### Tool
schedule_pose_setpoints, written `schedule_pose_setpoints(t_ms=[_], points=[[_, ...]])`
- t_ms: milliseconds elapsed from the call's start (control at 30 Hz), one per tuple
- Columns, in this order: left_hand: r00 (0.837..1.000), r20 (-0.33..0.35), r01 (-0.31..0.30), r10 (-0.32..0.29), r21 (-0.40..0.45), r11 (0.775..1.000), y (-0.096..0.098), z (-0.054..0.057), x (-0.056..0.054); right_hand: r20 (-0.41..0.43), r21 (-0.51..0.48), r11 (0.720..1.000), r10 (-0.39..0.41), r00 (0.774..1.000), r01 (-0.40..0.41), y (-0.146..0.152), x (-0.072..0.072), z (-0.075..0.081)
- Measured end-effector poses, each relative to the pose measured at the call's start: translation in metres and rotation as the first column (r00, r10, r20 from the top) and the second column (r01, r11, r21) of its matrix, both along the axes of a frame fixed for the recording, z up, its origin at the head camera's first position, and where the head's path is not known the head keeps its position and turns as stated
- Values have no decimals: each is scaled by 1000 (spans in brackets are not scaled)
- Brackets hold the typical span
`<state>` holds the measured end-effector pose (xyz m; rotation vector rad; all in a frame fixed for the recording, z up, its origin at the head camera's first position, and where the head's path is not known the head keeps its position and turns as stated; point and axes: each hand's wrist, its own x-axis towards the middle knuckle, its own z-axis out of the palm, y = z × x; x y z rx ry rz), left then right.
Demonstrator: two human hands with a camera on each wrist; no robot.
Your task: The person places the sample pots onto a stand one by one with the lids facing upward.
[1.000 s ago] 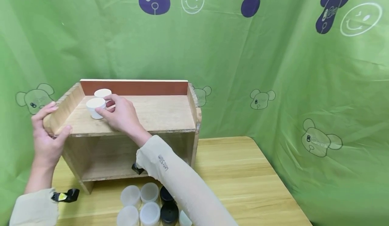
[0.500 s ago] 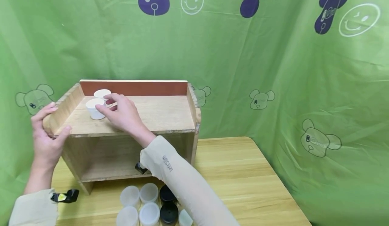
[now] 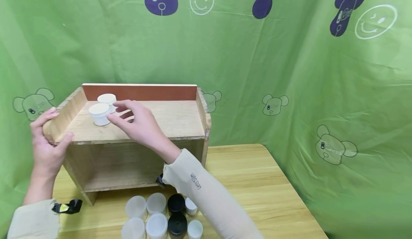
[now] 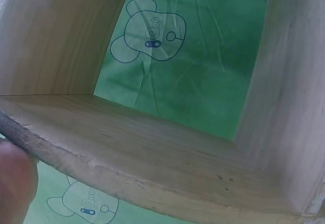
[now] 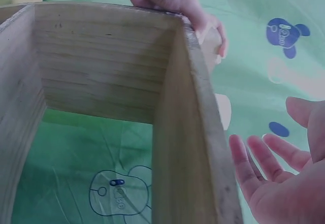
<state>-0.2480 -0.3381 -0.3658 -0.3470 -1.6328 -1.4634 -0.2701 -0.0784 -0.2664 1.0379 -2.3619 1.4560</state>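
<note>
A small wooden shelf (image 3: pixel 167 124) stands on the table. On its top board, near the left side panel, two white lidded jars (image 3: pixel 100 114) sit one behind the other; the rear jar (image 3: pixel 107 98) is partly covered by the front one. My left hand (image 3: pixel 48 149) grips the front corner of the left side panel, thumb on the top board. In the left wrist view a blurred fingertip (image 4: pixel 18 183) lies against the wood. My right hand (image 3: pixel 141 124) is just right of the jars, fingers spread and holding nothing. From the right wrist, its parted fingers (image 5: pixel 249 168) show beside the top board.
Before the shelf stand several jars with translucent lids (image 3: pixel 136 207), two black-lidded jars (image 3: pixel 177 225) and two small white-lidded jars (image 3: pixel 195 229). The shelf's lower compartment (image 3: pixel 125 167) faces me. A green curtain (image 3: pixel 238 71) hangs behind the wooden table (image 3: pixel 257 189).
My right hand has let go of the front white jar and drawn back to the right, its fingers wider apart. The left hand keeps its grip on the shelf.
</note>
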Motion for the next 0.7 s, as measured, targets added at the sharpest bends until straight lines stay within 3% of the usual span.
schedule_pose_setpoints(t_ms=[167,333,467,700], points=[[1000,18,-6,6,3,1000,0,1,2,-34,-20,999,33,999,-34,16,9,2],[1000,5,31,-31,43,999,-1,-1,0,-28,-1,997,75,997,-75,30,18,0],[1000,-3,20,-20,41,999,-3,-2,-2,10,23,994,111,994,-111,44,29,-5],[998,-29,58,-57,65,996,-2,-3,-4,9,38,981,190,982,-191,73,47,-18]])
